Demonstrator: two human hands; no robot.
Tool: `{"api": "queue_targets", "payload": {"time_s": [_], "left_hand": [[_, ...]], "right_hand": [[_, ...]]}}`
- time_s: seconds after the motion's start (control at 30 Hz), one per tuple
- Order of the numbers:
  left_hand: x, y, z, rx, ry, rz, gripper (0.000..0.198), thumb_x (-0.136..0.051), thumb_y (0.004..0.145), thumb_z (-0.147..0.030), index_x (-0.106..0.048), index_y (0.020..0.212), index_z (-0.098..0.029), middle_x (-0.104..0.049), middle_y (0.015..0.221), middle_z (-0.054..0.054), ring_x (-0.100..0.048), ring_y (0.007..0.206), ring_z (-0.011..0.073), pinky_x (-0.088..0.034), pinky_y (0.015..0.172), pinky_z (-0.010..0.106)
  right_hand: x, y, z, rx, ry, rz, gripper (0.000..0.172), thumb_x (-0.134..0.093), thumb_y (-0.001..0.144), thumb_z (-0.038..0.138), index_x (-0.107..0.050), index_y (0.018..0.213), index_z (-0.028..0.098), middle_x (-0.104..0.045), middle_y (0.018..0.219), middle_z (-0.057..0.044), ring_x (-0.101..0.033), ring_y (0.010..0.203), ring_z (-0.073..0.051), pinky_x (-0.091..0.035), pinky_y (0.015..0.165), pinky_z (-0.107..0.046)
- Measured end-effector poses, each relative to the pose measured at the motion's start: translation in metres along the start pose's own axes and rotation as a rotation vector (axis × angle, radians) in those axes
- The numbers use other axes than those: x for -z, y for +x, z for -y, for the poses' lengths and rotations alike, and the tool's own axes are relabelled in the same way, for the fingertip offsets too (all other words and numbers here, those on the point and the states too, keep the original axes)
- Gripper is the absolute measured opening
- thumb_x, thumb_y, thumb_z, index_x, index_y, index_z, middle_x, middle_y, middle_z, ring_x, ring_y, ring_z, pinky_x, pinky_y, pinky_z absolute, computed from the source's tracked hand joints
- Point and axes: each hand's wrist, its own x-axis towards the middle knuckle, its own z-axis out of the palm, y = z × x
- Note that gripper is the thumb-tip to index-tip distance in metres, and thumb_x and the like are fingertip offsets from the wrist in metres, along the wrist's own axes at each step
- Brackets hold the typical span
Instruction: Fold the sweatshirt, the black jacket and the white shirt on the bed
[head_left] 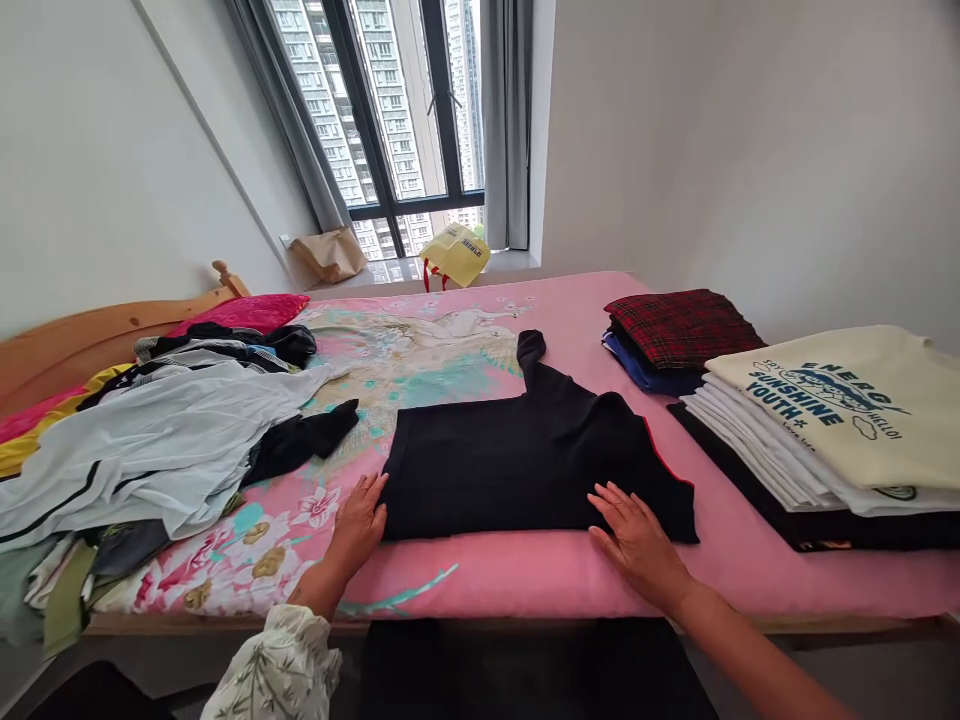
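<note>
A black garment [525,455] with a thin red edge lies partly folded on the pink flowered bedsheet [480,570], one sleeve reaching away toward the window. My left hand [358,522] lies flat with fingers stretched out at the garment's left near corner. My right hand [636,540] rests flat, fingers spread, on the garment's near edge at the right. Neither hand holds anything.
A loose heap of unfolded clothes [150,450] covers the bed's left side. At the right stand folded stacks: cream and white shirts [832,425] over dark items, and a red plaid piece [679,325] on blue ones. A yellow bag [456,255] and a brown paper bag [330,255] sit by the window.
</note>
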Motion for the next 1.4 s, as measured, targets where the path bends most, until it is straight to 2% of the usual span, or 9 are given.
{"api": "queue_targets", "payload": {"time_s": [0.27,0.43,0.6,0.8,0.93,1.0,1.13,1.3,1.4], "left_hand": [[0.030,0.038,-0.008,0.166,-0.263,0.230,0.025,-0.067,0.056,-0.032,-0.065,0.076,-0.017,-0.066,0.082,0.005,-0.059,0.092,0.0262,-0.044,0.084,0.037],[0.041,0.024,-0.012,0.269,-0.494,0.376,0.050,-0.050,0.073,-0.058,-0.062,0.095,-0.014,-0.067,0.076,0.005,-0.061,0.068,0.0191,-0.045,0.059,0.029],[0.039,0.012,-0.013,0.347,-0.543,0.450,0.054,-0.062,0.065,-0.059,-0.065,0.091,-0.013,-0.068,0.074,0.005,-0.059,0.063,0.0184,-0.042,0.053,0.026],[0.030,0.015,-0.002,0.320,-0.417,0.370,0.057,-0.072,0.051,-0.041,-0.062,0.098,-0.011,-0.067,0.081,0.007,-0.062,0.077,0.0260,-0.047,0.068,0.034],[0.025,0.024,-0.009,0.149,-0.093,0.110,0.060,-0.063,0.061,-0.036,-0.054,0.115,-0.013,-0.064,0.099,0.011,-0.060,0.091,0.0283,-0.045,0.082,0.041],[0.021,0.032,-0.030,-0.011,-0.012,0.040,0.050,-0.058,0.069,-0.041,-0.056,0.113,-0.017,-0.062,0.106,0.010,-0.059,0.096,0.0257,-0.045,0.087,0.039],[-0.002,0.053,-0.110,-0.208,-0.055,0.206,0.034,-0.045,0.082,-0.049,-0.063,0.095,-0.023,-0.063,0.100,0.005,-0.060,0.093,0.0212,-0.046,0.084,0.034],[-0.067,0.093,-0.227,-0.394,0.027,0.319,0.038,-0.051,0.081,-0.035,-0.055,0.115,-0.021,-0.057,0.117,0.009,-0.056,0.102,0.0219,-0.044,0.089,0.034],[-0.110,0.118,-0.277,-0.479,0.101,0.315,0.057,-0.054,0.075,-0.019,-0.044,0.130,-0.023,-0.044,0.136,0.010,-0.043,0.121,0.0243,-0.036,0.098,0.036]], "right_hand": [[-0.017,-0.008,-0.001,0.056,-0.025,-0.089,0.045,-0.042,0.089,0.035,-0.045,0.131,0.018,-0.049,0.135,-0.007,-0.037,0.129,-0.022,-0.024,0.108,-0.044],[-0.016,-0.008,-0.001,0.044,-0.017,-0.107,0.045,-0.043,0.088,0.033,-0.045,0.130,0.018,-0.049,0.134,-0.007,-0.038,0.129,-0.022,-0.023,0.109,-0.043],[-0.018,-0.009,0.000,0.049,-0.017,-0.112,0.044,-0.043,0.088,0.032,-0.046,0.130,0.018,-0.049,0.134,-0.006,-0.039,0.128,-0.022,-0.023,0.109,-0.044],[-0.002,-0.001,0.004,0.014,-0.034,-0.011,0.047,-0.044,0.087,0.033,-0.044,0.133,0.020,-0.050,0.133,-0.008,-0.043,0.123,-0.025,-0.030,0.102,-0.046],[0.013,0.007,0.002,0.024,-0.022,0.138,0.054,-0.048,0.085,0.038,-0.041,0.137,0.024,-0.048,0.134,-0.010,-0.045,0.119,-0.028,-0.033,0.097,-0.049],[0.013,0.006,-0.003,0.065,-0.007,0.148,0.057,-0.046,0.086,0.037,-0.035,0.140,0.023,-0.042,0.140,-0.011,-0.038,0.126,-0.029,-0.027,0.102,-0.052],[0.007,0.002,-0.010,0.087,0.056,0.135,0.060,-0.043,0.088,0.038,-0.028,0.143,0.022,-0.030,0.147,-0.010,-0.026,0.135,-0.027,-0.016,0.108,-0.052],[0.014,0.005,-0.015,0.041,0.171,0.163,0.062,-0.045,0.087,0.042,-0.028,0.144,0.024,-0.029,0.148,-0.009,-0.024,0.135,-0.027,-0.014,0.109,-0.052],[0.020,0.008,-0.019,0.011,0.245,0.183,0.062,-0.044,0.087,0.045,-0.028,0.143,0.025,-0.029,0.148,-0.008,-0.022,0.136,-0.027,-0.012,0.110,-0.052]]}}
